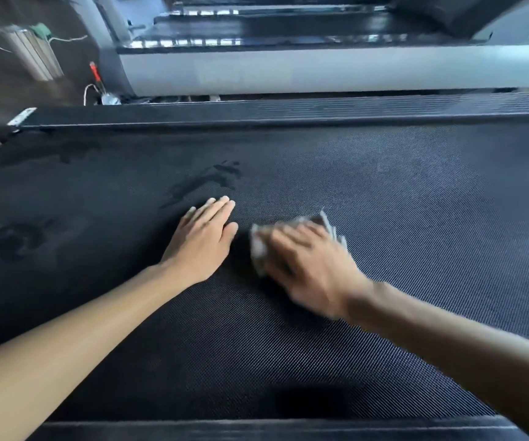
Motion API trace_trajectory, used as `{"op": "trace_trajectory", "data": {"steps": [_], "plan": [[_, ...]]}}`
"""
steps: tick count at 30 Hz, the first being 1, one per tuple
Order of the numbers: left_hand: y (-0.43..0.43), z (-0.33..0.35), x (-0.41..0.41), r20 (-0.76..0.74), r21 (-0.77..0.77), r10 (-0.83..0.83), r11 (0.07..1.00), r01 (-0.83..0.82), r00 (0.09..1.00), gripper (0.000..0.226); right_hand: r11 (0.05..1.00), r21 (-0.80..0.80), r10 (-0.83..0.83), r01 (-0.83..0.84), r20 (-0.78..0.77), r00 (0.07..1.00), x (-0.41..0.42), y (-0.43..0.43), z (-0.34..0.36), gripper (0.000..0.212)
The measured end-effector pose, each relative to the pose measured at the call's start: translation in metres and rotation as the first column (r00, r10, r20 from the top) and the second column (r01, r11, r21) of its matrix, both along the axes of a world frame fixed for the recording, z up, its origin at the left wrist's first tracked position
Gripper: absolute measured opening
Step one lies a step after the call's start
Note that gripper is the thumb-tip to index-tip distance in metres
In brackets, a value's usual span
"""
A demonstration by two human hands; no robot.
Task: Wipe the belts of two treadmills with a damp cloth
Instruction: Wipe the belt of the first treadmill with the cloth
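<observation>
Pressing L hand [202, 246] flat on belt [416, 202], fingers [221, 206] straight, R hand [307, 262] on cloth [258, 246], grip can't tell

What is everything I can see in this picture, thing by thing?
belt: one, black, textured, fills most of the view
damp marks: several, darker patches, on the belt beyond and left of the left hand
far side rail: one, black, ribbed, along the belt's far edge
near side rail: one, black, along the bottom edge
second treadmill: one, grey body with black deck, beyond the far rail
cables: a few, white, on the floor at upper left
red-handled item: one, red, by the cables; too small to identify
cloth: one, pale grey, on the belt under the right hand
left hand: one, flat on the belt, fingers straight
right hand: one, on the cloth, motion-blurred
</observation>
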State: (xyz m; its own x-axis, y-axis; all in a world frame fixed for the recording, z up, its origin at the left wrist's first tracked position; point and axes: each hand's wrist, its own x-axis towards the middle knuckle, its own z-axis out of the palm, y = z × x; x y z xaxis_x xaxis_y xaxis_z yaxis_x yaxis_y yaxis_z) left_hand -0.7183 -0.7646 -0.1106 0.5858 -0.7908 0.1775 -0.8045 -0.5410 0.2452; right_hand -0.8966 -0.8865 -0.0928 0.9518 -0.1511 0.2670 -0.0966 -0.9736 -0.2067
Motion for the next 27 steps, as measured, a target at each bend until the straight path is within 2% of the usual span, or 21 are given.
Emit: {"op": "trace_trajectory", "data": {"steps": [2, 4, 6, 8, 10, 11, 13, 15, 19, 21, 23, 27], "plan": [[0.000, -0.001, 0.000, 0.013, 0.000, 0.004, 1.000, -0.004, 1.000, 0.050, 0.982, 0.071, 0.181, -0.176, -0.062, 0.982, -0.045, 0.031, 0.003, 0.046], [0.000, -0.002, 0.001, 0.014, 0.005, 0.003, 1.000, -0.003, 1.000, 0.050, 0.971, 0.061, 0.234, -0.231, -0.035, 0.972, -0.065, 0.031, 0.006, 0.049], [0.001, -0.002, 0.001, 0.004, 0.003, -0.003, 1.000, 0.003, 1.000, 0.050, 0.984, 0.030, 0.176, -0.175, -0.028, 0.984, -0.054, 0.005, 0.004, 0.049], [0.000, -0.001, 0.001, -0.004, 0.013, -0.001, 1.000, 0.001, 1.000, 0.050, 1.000, -0.021, 0.015, -0.016, -0.047, 0.999, -0.028, -0.030, 0.003, 0.050], [0.000, 0.000, 0.001, -0.013, 0.020, 0.013, 1.000, -0.013, 1.000, 0.050, 0.986, -0.050, -0.167, 0.162, -0.111, 0.980, -0.003, -0.062, 0.003, 0.052], [0.000, 0.001, 0.000, -0.016, 0.024, 0.014, 1.000, -0.014, 1.000, 0.050, 0.978, -0.068, -0.207, 0.199, -0.142, 0.968, 0.005, -0.074, 0.002, 0.054], [0.000, 0.001, -0.001, -0.014, 0.032, 0.014, 0.999, -0.013, 1.000, 0.050, 0.985, -0.068, -0.167, 0.157, -0.184, 0.969, 0.011, -0.087, 0.002, 0.059], [0.000, 0.000, 0.000, -0.005, 0.029, 0.015, 0.999, -0.014, 1.000, 0.050, 0.998, 0.014, -0.060, 0.064, -0.189, 0.980, 0.008, -0.092, 0.006, 0.063], [0.000, -0.001, 0.001, 0.018, 0.024, 0.011, 1.000, -0.011, 1.000, 0.050, 0.998, 0.047, 0.048, -0.040, -0.178, 0.983, 0.005, -0.095, 0.004, 0.048], [0.000, -0.001, 0.001, 0.016, 0.021, 0.012, 1.000, -0.013, 1.000, 0.050, 0.998, 0.037, 0.058, -0.053, -0.148, 0.987, 0.007, -0.098, 0.002, 0.047], [0.000, -0.001, 0.001, 0.012, 0.027, 0.012, 1.000, -0.012, 1.000, 0.050, 1.000, 0.015, 0.022, -0.020, -0.106, 0.994, 0.018, -0.104, -0.003, 0.052], [0.000, -0.001, 0.002, 0.008, 0.027, 0.011, 1.000, -0.011, 1.000, 0.050, 0.975, 0.041, -0.215, 0.218, -0.075, 0.974, 0.046, -0.098, -0.005, 0.048]]}}
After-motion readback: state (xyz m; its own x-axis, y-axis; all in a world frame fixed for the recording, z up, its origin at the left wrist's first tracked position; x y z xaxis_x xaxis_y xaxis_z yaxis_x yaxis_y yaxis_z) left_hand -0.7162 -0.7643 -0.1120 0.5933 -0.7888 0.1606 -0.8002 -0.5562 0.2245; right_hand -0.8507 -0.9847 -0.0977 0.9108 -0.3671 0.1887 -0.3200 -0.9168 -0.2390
